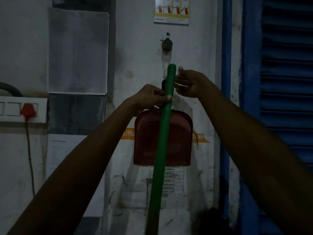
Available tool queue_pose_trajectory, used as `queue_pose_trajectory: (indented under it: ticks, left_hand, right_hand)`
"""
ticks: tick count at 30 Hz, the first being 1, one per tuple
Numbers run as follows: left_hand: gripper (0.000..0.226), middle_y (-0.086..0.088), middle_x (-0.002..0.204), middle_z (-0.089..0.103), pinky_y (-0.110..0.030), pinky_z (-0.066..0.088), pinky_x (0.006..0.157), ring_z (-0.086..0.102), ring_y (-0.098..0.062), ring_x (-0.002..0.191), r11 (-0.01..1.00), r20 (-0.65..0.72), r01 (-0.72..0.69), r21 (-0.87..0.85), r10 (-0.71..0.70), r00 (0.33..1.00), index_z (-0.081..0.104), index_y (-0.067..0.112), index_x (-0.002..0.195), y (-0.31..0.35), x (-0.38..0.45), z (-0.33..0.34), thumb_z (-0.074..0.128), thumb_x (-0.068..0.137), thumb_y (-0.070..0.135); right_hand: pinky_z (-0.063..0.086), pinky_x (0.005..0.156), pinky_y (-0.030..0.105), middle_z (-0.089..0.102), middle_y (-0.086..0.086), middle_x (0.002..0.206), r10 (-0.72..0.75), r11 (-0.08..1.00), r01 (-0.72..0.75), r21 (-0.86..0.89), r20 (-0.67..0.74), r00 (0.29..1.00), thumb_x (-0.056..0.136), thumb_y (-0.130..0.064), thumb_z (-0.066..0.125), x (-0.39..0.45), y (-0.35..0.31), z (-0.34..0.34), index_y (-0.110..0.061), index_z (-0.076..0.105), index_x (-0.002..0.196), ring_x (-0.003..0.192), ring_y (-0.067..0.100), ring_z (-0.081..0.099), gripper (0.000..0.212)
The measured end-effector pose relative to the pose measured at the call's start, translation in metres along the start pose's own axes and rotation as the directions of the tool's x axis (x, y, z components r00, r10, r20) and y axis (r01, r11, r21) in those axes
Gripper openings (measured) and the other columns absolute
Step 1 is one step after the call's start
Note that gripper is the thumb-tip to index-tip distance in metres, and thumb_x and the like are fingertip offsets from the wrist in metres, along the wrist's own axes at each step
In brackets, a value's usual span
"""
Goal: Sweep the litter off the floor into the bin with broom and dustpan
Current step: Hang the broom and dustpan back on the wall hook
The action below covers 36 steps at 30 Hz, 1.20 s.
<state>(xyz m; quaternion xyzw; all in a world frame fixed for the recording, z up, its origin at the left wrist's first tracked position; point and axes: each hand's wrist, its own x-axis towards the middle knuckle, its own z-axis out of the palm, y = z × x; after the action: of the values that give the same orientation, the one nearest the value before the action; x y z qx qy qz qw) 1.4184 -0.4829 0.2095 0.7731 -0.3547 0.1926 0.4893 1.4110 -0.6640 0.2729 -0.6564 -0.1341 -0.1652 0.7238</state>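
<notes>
Dim whitewashed wall, frame centre | left hand (152, 97) clamped on green plastic broom handle (163, 133) | right hand (189, 83) pinching hanging string, grip unclear | red plastic dustpan (179, 141) still hung | sweeping not begun.

The green broom handle (161, 141) ran out of frame below the hands, and the red dustpan's (147, 141) handle was hidden behind them.

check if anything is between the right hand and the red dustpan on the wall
Yes. The green broom handle, held by the left hand, crosses the front of the dustpan. The right hand is up beside the handle's top, above the pan.
</notes>
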Motion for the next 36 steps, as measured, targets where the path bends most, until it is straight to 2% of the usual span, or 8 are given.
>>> queue_pose_trajectory:
  ticks: [5, 9, 14, 18, 22, 26, 32, 36]
  left_hand:
    - [0.017, -0.004, 0.074, 0.07, -0.017, 0.051, 0.052, 0.066, -0.003, 0.059, 1.0, -0.028, 0.01, -0.026, -0.011, 1.0, 0.072, -0.002, 0.095, -0.014, -0.005, -0.003, 0.076, 0.089, 0.013]
    - [0.02, -0.008, 0.079, 0.073, -0.024, 0.059, 0.061, 0.068, -0.014, 0.069, 0.998, 0.013, 0.053, -0.04, -0.053, 0.999, 0.074, -0.001, 0.095, -0.022, 0.001, -0.006, 0.08, 0.086, 0.015]
    - [0.027, -0.007, 0.095, 0.076, -0.027, 0.058, 0.067, 0.073, -0.016, 0.084, 0.997, -0.001, 0.038, -0.072, -0.038, 0.999, 0.073, 0.005, 0.106, -0.018, 0.018, -0.014, 0.082, 0.084, 0.017]
    - [0.038, -0.006, 0.108, 0.077, -0.033, 0.062, 0.078, 0.074, -0.02, 0.099, 0.975, -0.111, -0.054, -0.215, 0.031, 0.993, 0.068, 0.007, 0.12, 0.006, 0.042, -0.029, 0.075, 0.09, 0.03]
    - [0.039, -0.004, 0.105, 0.077, -0.03, 0.061, 0.067, 0.074, -0.021, 0.095, 0.946, -0.3, -0.114, -0.303, 0.019, 0.954, 0.069, 0.007, 0.116, 0.043, 0.075, -0.041, 0.073, 0.092, 0.038]
    - [0.035, -0.006, 0.098, 0.077, -0.027, 0.056, 0.06, 0.074, -0.017, 0.086, 0.964, -0.375, -0.139, -0.228, 0.045, 0.926, 0.068, 0.005, 0.107, 0.075, 0.101, -0.047, 0.076, 0.09, 0.035]
    - [0.023, -0.01, 0.089, 0.074, -0.027, 0.055, 0.06, 0.071, -0.014, 0.073, 0.989, -0.399, -0.107, -0.107, 0.056, 0.915, 0.069, -0.001, 0.105, 0.098, 0.128, -0.059, 0.078, 0.087, 0.011]
    - [0.026, -0.013, 0.094, 0.073, -0.029, 0.056, 0.062, 0.07, -0.018, 0.079, 0.994, -0.437, -0.108, -0.021, 0.088, 0.895, 0.07, -0.003, 0.105, 0.096, 0.153, -0.067, 0.078, 0.088, 0.014]
  right_hand:
    - [0.059, 0.061, 0.029, 0.06, 0.015, 0.085, -0.06, 0.988, 0.065, 0.14, -0.041, 0.997, 0.097, 0.009, 0.05, 0.014, -0.015, 0.015, 0.002, 0.06, 0.089, 0.072, 0.02, 0.059, 0.015]
    - [0.057, 0.048, 0.027, 0.06, 0.03, 0.125, -0.21, 0.934, 0.244, 0.26, -0.151, 0.966, 0.092, 0.018, 0.052, 0.023, -0.029, 0.025, 0.012, 0.056, 0.125, 0.072, 0.026, 0.064, 0.033]
    - [0.057, 0.053, 0.027, 0.068, 0.025, 0.089, -0.369, 0.903, 0.407, 0.134, -0.242, 0.897, 0.083, 0.02, 0.062, 0.031, -0.04, 0.03, 0.008, 0.065, 0.099, 0.057, 0.025, 0.07, 0.02]
    - [0.059, 0.056, 0.028, 0.069, 0.023, 0.09, -0.445, 0.876, 0.478, 0.072, -0.262, 0.856, 0.083, 0.014, 0.069, 0.04, -0.056, 0.034, 0.004, 0.066, 0.095, 0.065, 0.024, 0.071, 0.016]
    - [0.059, 0.057, 0.025, 0.071, 0.016, 0.089, -0.536, 0.837, 0.543, -0.069, -0.305, 0.787, 0.077, 0.01, 0.076, 0.057, -0.071, 0.038, -0.006, 0.07, 0.083, 0.063, 0.015, 0.07, 0.018]
    - [0.062, 0.065, 0.03, 0.07, 0.01, 0.092, -0.61, 0.791, 0.58, -0.192, -0.311, 0.729, 0.068, 0.01, 0.081, 0.07, -0.089, 0.039, -0.014, 0.068, 0.077, 0.081, 0.019, 0.071, 0.029]
    - [0.063, 0.064, 0.033, 0.07, 0.012, 0.09, -0.673, 0.737, 0.632, -0.239, -0.335, 0.659, 0.063, 0.009, 0.086, 0.088, -0.106, 0.043, -0.013, 0.068, 0.075, 0.078, 0.023, 0.072, 0.032]
    - [0.062, 0.062, 0.033, 0.069, 0.008, 0.084, -0.684, 0.726, 0.636, -0.26, -0.37, 0.629, 0.063, 0.009, 0.087, 0.1, -0.114, 0.044, -0.015, 0.066, 0.072, 0.072, 0.02, 0.072, 0.033]
